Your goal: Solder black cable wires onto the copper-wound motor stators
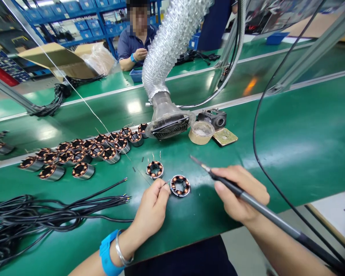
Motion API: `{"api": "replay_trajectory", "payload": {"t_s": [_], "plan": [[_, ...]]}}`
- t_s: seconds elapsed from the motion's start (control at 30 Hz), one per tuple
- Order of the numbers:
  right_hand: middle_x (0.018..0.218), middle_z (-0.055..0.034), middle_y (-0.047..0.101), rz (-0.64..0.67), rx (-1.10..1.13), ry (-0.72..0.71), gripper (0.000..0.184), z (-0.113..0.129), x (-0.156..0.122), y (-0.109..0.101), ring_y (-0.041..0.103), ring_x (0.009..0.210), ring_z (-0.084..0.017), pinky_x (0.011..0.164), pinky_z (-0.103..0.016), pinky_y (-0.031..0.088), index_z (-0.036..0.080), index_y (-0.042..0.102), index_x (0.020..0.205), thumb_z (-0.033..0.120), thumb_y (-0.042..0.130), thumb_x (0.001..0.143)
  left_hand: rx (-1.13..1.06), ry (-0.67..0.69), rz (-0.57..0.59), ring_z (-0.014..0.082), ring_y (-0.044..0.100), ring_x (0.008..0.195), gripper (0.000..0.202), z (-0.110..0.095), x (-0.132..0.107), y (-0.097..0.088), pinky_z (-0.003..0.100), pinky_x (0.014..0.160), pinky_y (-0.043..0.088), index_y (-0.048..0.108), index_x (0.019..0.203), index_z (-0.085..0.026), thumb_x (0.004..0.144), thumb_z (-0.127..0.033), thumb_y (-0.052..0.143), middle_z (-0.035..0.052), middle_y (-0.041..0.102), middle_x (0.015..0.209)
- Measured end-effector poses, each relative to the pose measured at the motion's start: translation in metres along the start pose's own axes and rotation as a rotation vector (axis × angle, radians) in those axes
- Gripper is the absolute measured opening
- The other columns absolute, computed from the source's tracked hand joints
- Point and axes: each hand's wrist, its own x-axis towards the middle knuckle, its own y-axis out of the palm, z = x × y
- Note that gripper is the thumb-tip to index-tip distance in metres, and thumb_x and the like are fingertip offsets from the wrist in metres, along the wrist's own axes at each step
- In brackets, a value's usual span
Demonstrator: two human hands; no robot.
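Thumb and index finger of the left hand (153, 209) pinch a thin lead (167, 183) beside the stator (185, 189); its gripped end is covered by the fingertips, and its joint at the rim is too small to confirm. The stator lies flat on the green bench (207, 214), its coils facing up. At 3 o'clock from it, the right hand (241, 191) closes its fingers around a soldering iron (270, 214), partly concealing the grip; the tip stands apart from the stator at 1 o'clock. A second stator (153, 175) sits near at 10 o'clock. Farther toward 10 o'clock, rows of stators (82, 156) overlap, obscuring those behind. Black cables (60, 219) at 9 o'clock leave the left edge. At 12 o'clock, a fume extractor (169, 128) hangs; its duct (172, 50) partly hides a co-worker (136, 44).
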Motion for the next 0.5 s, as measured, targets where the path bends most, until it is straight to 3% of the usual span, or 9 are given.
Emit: {"api": "replay_trajectory", "payload": {"t_s": [0.17, 0.27, 0.37, 0.5], "plan": [[0.096, -0.0074, 0.072, -0.089, -0.275, -0.067, 0.028, -0.066, 0.016, -0.005, 0.067, 0.081, -0.023, 0.074, -0.038, 0.055, 0.022, 0.068, 0.112, 0.022, 0.065, 0.084, -0.009, 0.005, 0.011, 0.0121, 0.030, 0.060, 0.031, 0.000, -0.001, -0.001, 0.024, 0.056, 0.027, 0.042, 0.073, -0.020, 0.095, -0.042, 0.040, -0.0053, 0.033, 0.064], [0.102, -0.0088, 0.072, 0.027, -0.323, 0.015, 0.026, -0.091, 0.015, -0.004, 0.068, 0.090, -0.025, 0.081, -0.039, 0.056, 0.023, 0.067, 0.114, 0.027, 0.063, 0.088, -0.031, -0.004, 0.013, 0.0109, 0.027, 0.057, 0.032, 0.004, -0.001, -0.001, 0.023, 0.053, 0.025, 0.042, 0.074, -0.020, 0.096, -0.043, 0.040, -0.0061, 0.031, 0.064], [0.101, -0.0087, 0.072, 0.044, -0.253, 0.050, 0.030, -0.089, 0.008, -0.003, 0.071, 0.081, -0.021, 0.074, -0.035, 0.058, 0.021, 0.064, 0.120, 0.024, 0.060, 0.091, -0.088, -0.034, 0.029, 0.0094, 0.023, 0.053, 0.031, 0.010, 0.000, -0.001, 0.022, 0.049, 0.021, 0.045, 0.077, -0.020, 0.096, -0.044, 0.041, -0.0073, 0.029, 0.062], [0.075, 0.0005, 0.070, 0.114, -0.093, -0.031, 0.024, -0.055, 0.004, 0.007, 0.064, 0.053, -0.012, 0.053, -0.024, 0.054, 0.022, 0.063, 0.111, 0.012, 0.058, 0.090, -0.170, -0.073, 0.072, 0.0072, 0.022, 0.049, 0.031, 0.010, 0.002, -0.006, 0.020, 0.045, 0.018, 0.047, 0.077, -0.019, 0.093, -0.045, 0.046, -0.0080, 0.032, 0.059]]}}
